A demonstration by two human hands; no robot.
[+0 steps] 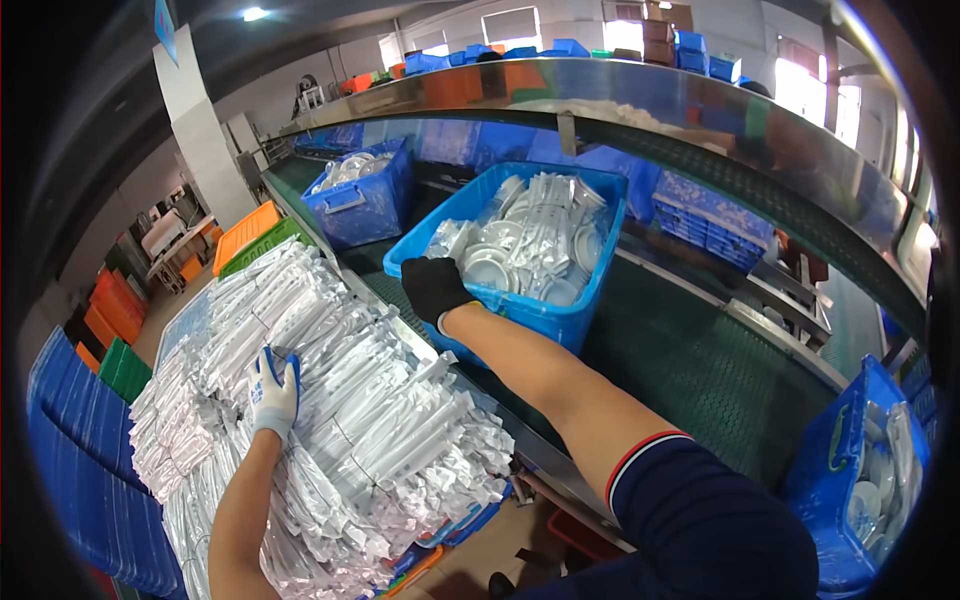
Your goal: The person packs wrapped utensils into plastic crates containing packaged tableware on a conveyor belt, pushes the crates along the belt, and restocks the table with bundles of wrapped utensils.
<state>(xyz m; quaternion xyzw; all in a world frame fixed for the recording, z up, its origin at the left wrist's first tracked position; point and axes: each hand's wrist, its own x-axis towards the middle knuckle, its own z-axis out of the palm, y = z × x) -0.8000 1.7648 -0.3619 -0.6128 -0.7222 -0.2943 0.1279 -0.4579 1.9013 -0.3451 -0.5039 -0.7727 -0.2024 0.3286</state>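
My left hand (274, 395), in a white glove with blue fingertips, rests on a large pile of white plastic-wrapped packets (350, 430) tied in bundles. Its fingers are apart, with a dark tie strip beside them. In a black glove, my right hand (433, 289) is closed over the near left rim of a bright blue bin (560, 312); its fingertips are partly hidden. Inside the bin lie clear-wrapped stacks of round white lids (488, 272), with a clear-wrapped bundle (553, 215) on top.
The bin stands on a green conveyor belt (690, 385). Behind it is another blue bin (355, 215), and a third blue bin (835, 480) stands at right. A metal rail (640, 85) crosses above the belt. Stacked blue crates (85, 450) stand left of the pile.
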